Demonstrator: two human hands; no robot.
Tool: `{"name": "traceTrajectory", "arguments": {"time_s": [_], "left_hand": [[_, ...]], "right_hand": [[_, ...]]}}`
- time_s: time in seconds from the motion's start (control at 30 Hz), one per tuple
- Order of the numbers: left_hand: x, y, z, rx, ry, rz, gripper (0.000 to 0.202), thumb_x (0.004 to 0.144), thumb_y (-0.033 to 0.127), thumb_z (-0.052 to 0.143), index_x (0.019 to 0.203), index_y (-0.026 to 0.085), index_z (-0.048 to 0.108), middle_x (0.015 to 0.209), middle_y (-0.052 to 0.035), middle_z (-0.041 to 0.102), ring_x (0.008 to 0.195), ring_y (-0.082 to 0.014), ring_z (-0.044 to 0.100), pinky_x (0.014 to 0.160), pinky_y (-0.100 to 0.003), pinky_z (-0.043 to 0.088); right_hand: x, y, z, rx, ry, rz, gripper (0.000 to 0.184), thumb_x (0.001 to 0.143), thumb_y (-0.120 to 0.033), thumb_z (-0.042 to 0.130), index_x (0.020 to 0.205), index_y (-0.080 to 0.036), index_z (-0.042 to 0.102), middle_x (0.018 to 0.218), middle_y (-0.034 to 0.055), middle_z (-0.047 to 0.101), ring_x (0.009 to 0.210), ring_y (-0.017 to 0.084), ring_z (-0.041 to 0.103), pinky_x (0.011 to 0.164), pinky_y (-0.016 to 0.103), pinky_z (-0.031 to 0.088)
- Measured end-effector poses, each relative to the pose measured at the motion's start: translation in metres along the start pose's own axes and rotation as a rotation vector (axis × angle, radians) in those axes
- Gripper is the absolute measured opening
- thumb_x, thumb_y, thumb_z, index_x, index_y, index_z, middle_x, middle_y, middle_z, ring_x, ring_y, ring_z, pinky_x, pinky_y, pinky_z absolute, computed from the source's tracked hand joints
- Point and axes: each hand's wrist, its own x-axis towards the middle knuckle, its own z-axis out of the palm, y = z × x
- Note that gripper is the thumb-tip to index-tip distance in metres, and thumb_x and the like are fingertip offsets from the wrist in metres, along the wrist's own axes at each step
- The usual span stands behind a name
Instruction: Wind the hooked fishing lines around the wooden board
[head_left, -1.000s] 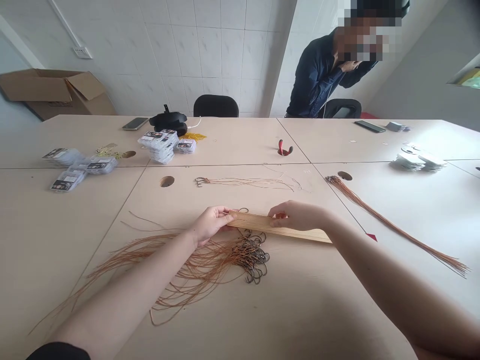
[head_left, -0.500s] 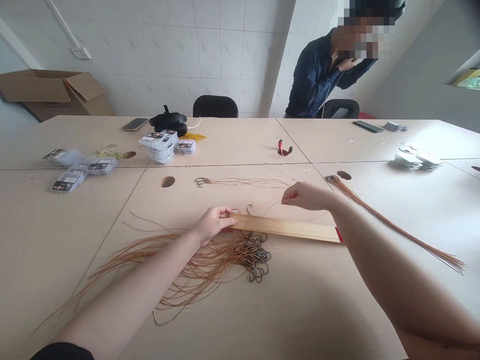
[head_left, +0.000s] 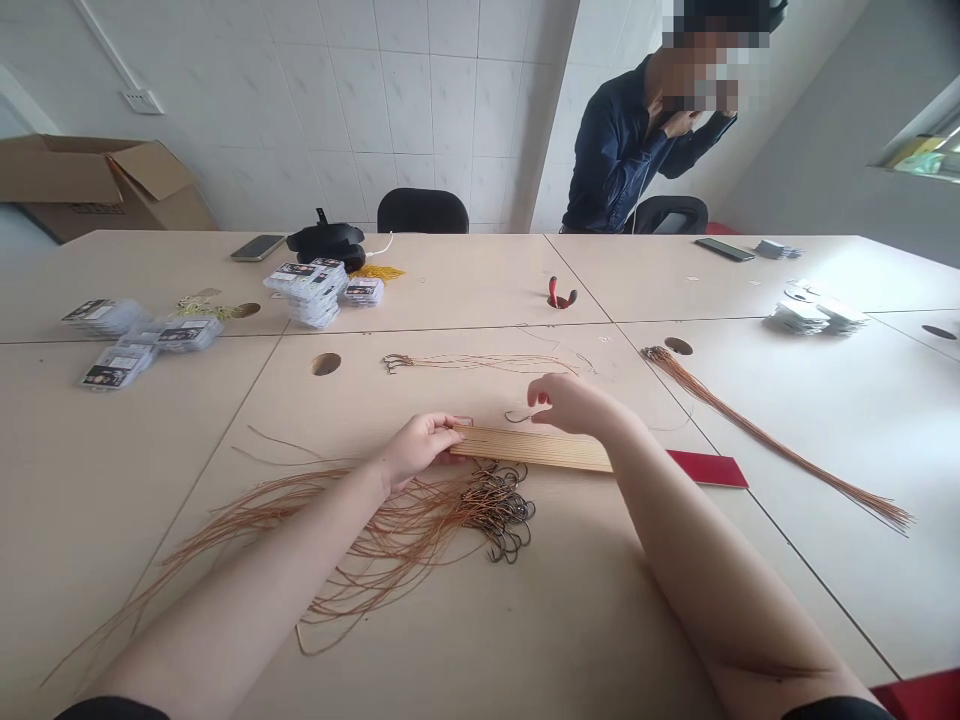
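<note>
"Where did everything lie?"

"On the worktop, toward my edge. A wooden slat ran left to right across in front of me, its right end reaching toward a red card."

"Which hand was nearer?"

"Both were at it. My left hand was closed on the slat's left end, holding it. My right hand hung over its middle, half open; I can't tell whether it pinched a line."

"And close by?"

"A hook lay just under those fingers, beyond the slat. Tangled hooked lines touched its near edge."
</note>
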Motion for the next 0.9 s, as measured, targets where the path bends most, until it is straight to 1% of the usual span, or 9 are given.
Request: {"name": "traceTrajectory", "arguments": {"time_s": [0.17, 0.27, 0.33, 0.4, 0.47, 0.53, 0.63, 0.77, 0.9], "left_hand": [[-0.005, 0.008, 0.001, 0.028, -0.062, 0.03, 0.03, 0.067, 0.02, 0.068, 0.097, 0.015, 0.063, 0.094, -0.0082, 0.065, 0.085, -0.0174, 0.061, 0.079, -0.031, 0.048], [-0.007, 0.012, 0.001, 0.036, -0.095, 0.059, 0.033, 0.067, 0.019, 0.069, 0.1, 0.015, 0.062, 0.096, -0.0079, 0.065, 0.088, -0.0171, 0.06, 0.081, -0.029, 0.047], [-0.008, 0.014, 0.002, 0.025, -0.107, 0.084, 0.033, 0.069, 0.02, 0.068, 0.101, 0.016, 0.062, 0.097, -0.0078, 0.065, 0.089, -0.0172, 0.06, 0.082, -0.029, 0.046], [-0.008, 0.015, 0.004, 0.006, -0.107, 0.12, 0.033, 0.07, 0.021, 0.067, 0.103, 0.017, 0.061, 0.101, -0.0077, 0.064, 0.092, -0.0174, 0.059, 0.084, -0.03, 0.045], [-0.009, 0.016, 0.006, -0.022, -0.107, 0.149, 0.034, 0.07, 0.02, 0.068, 0.103, 0.018, 0.061, 0.104, -0.0074, 0.064, 0.094, -0.0181, 0.059, 0.086, -0.03, 0.045], [-0.009, 0.016, 0.008, -0.048, -0.121, 0.162, 0.034, 0.069, 0.019, 0.068, 0.103, 0.018, 0.062, 0.102, -0.0076, 0.064, 0.095, -0.0188, 0.058, 0.085, -0.031, 0.045], [-0.01, 0.016, 0.009, -0.061, -0.148, 0.172, 0.035, 0.07, 0.019, 0.068, 0.104, 0.017, 0.061, 0.101, -0.0089, 0.064, 0.095, -0.0198, 0.058, 0.084, -0.032, 0.046], [-0.01, 0.016, 0.009, -0.071, -0.158, 0.187, 0.034, 0.071, 0.018, 0.066, 0.105, 0.016, 0.061, 0.1, -0.0092, 0.064, 0.094, -0.0202, 0.059, 0.085, -0.034, 0.046], [-0.007, 0.014, 0.007, -0.049, -0.166, 0.187, 0.035, 0.071, 0.017, 0.067, 0.105, 0.015, 0.06, 0.098, -0.0091, 0.064, 0.094, -0.0205, 0.058, 0.085, -0.035, 0.045]], "right_hand": [[0.006, -0.003, 0.016, 0.039, -0.037, -0.053, 0.01, 0.072, -0.015, 0.053, 0.075, -0.02, 0.06, 0.085, 0.0041, 0.058, 0.063, 0.012, 0.05, 0.053, 0.024, 0.036], [0.004, 0.002, 0.013, 0.039, -0.019, -0.072, 0.013, 0.075, -0.011, 0.048, 0.075, -0.019, 0.058, 0.088, 0.0055, 0.057, 0.07, 0.014, 0.051, 0.058, 0.024, 0.037], [0.0, -0.001, 0.006, 0.046, 0.063, -0.087, 0.014, 0.079, -0.012, 0.043, 0.078, -0.018, 0.055, 0.093, 0.007, 0.055, 0.08, 0.016, 0.05, 0.066, 0.026, 0.038], [-0.007, -0.013, -0.001, 0.103, 0.226, -0.131, 0.015, 0.084, -0.015, 0.037, 0.081, -0.019, 0.051, 0.094, 0.0069, 0.054, 0.087, 0.017, 0.049, 0.073, 0.028, 0.037], [-0.015, -0.033, -0.005, 0.24, 0.355, -0.19, 0.014, 0.087, -0.021, 0.036, 0.083, -0.02, 0.049, 0.092, 0.0052, 0.055, 0.085, 0.016, 0.049, 0.071, 0.027, 0.037], [-0.021, -0.053, -0.004, 0.369, 0.356, -0.265, 0.012, 0.087, -0.023, 0.038, 0.084, -0.021, 0.049, 0.089, 0.0031, 0.056, 0.081, 0.015, 0.049, 0.069, 0.026, 0.038], [-0.023, -0.073, 0.006, 0.388, 0.347, -0.372, 0.015, 0.087, -0.017, 0.038, 0.084, -0.021, 0.052, 0.086, 0.0031, 0.056, 0.086, 0.016, 0.047, 0.073, 0.027, 0.038], [-0.019, -0.077, 0.018, 0.341, 0.378, -0.417, 0.02, 0.086, -0.013, 0.037, 0.086, -0.02, 0.055, 0.083, 0.0048, 0.057, 0.087, 0.018, 0.046, 0.073, 0.029, 0.04], [-0.016, -0.072, 0.026, 0.356, 0.482, -0.504, 0.02, 0.086, -0.01, 0.037, 0.088, -0.019, 0.055, 0.081, 0.005, 0.057, 0.085, 0.018, 0.045, 0.072, 0.03, 0.041]]}}
